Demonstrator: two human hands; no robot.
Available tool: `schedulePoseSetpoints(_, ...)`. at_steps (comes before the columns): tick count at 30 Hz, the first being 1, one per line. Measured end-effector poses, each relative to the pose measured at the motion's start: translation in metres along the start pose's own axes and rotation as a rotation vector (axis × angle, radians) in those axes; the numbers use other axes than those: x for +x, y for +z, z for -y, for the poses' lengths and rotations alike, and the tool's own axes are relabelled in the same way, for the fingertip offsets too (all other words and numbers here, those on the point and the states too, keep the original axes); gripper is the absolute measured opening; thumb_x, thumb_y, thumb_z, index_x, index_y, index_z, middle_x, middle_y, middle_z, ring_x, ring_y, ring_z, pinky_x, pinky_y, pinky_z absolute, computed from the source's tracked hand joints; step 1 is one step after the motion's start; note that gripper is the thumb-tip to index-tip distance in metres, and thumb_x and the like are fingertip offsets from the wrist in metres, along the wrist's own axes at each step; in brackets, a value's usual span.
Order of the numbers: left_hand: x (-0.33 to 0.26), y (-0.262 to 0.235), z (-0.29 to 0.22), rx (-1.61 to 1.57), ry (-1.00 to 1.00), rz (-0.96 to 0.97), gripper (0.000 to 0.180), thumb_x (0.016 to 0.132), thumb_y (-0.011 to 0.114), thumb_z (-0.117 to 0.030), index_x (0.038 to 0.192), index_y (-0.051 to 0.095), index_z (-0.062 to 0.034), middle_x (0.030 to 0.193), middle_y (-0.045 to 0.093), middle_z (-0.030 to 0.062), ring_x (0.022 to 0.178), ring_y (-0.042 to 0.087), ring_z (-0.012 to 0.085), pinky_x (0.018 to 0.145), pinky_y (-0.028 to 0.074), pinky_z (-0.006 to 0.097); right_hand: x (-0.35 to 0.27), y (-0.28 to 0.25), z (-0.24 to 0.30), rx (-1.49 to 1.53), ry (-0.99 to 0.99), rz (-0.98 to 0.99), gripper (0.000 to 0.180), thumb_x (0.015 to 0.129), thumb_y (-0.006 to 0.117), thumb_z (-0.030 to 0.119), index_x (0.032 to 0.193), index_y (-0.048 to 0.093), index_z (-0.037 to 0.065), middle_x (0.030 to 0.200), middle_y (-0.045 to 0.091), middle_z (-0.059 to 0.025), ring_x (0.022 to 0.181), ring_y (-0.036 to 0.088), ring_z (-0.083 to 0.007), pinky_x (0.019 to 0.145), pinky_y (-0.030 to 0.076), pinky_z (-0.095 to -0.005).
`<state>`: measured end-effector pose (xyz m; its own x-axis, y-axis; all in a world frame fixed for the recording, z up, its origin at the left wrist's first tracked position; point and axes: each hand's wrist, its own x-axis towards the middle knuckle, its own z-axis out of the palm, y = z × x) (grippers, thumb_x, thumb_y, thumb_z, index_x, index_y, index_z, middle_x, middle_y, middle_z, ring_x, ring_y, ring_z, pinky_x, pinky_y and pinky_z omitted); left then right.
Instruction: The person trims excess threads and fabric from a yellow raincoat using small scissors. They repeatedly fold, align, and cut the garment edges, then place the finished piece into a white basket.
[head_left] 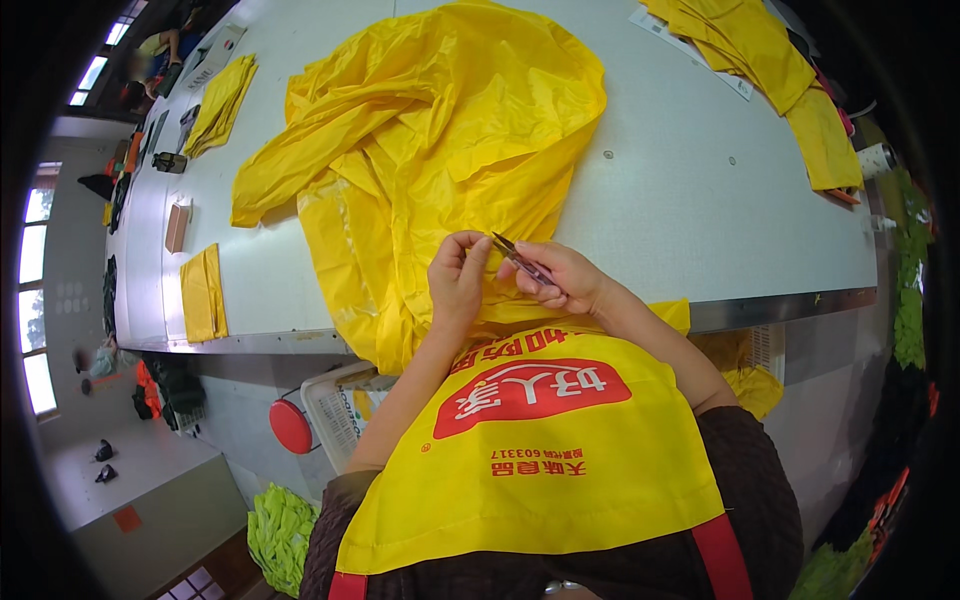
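The garment (450, 130) is spread in loose folds on the surface (680, 200), its near part draped over the edge, presumably so that it is kept within reach. At this near part, the left hand (458, 275) is raised with thumb and forefinger pressed together; whether cloth or thread is pinched cannot be told. The snips (530, 265) are enclosed by the grip of the right hand (560, 278), blades pointed toward the left fingertips, probably for control of the tip. Left of the garment, a folded piece (204, 293) and a box (178, 227) are set apart, seemingly to leave it room.
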<state>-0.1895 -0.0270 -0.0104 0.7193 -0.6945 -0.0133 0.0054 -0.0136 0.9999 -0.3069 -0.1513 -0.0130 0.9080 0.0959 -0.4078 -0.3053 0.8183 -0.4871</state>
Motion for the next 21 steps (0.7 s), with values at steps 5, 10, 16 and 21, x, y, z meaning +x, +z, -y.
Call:
schedulePoseSetpoints(5,-0.002,0.001,0.000,0.086,0.024,0.024,0.012,0.086,0.058,-0.010,0.087,0.058,0.0019,0.076,0.057,-0.0005,0.070,0.049,0.0051,0.062,0.040,0.018,0.001,0.001,-0.003,0.020,-0.063,-0.016,0.037,0.094,0.036,0.032,0.091,0.056,0.001,0.055,0.047,0.0017,0.035,0.031,-0.0026,0.030,0.023,-0.0161)
schedulePoseSetpoints(10,-0.001,0.001,0.002,0.156,0.053,-0.049,0.012,0.085,0.059,-0.010,0.084,0.058,0.0015,0.071,0.055,-0.0028,0.065,0.046,0.0041,0.059,0.038,0.018,-0.010,-0.002,0.008,0.047,-0.198,-0.148,0.030,0.091,0.046,0.033,0.089,0.056,0.005,0.055,0.043,0.0029,0.037,0.029,-0.0025,0.030,0.020,-0.0176)
schedulePoseSetpoints(16,0.022,-0.015,-0.010,0.178,0.048,-0.181,0.011,0.085,0.059,-0.011,0.085,0.059,0.0002,0.075,0.055,-0.0033,0.066,0.045,0.0024,0.061,0.037,0.016,-0.074,-0.142,0.077,-0.969,-0.638,-1.239,0.035,0.088,0.048,0.036,0.099,0.059,0.005,0.069,0.055,-0.0016,0.060,0.053,-0.0144,0.056,0.045,-0.0282)
schedulePoseSetpoints(21,0.041,-0.021,-0.006,0.148,0.091,-0.252,0.012,0.086,0.058,-0.012,0.082,0.058,-0.0001,0.070,0.053,-0.0039,0.062,0.043,0.0019,0.055,0.034,0.016,-0.152,-0.231,0.094,-1.545,-0.233,-1.775,0.047,0.086,0.051,0.033,0.121,0.045,0.002,0.115,0.051,-0.0206,0.107,0.048,-0.0342,0.089,0.039,-0.0425)
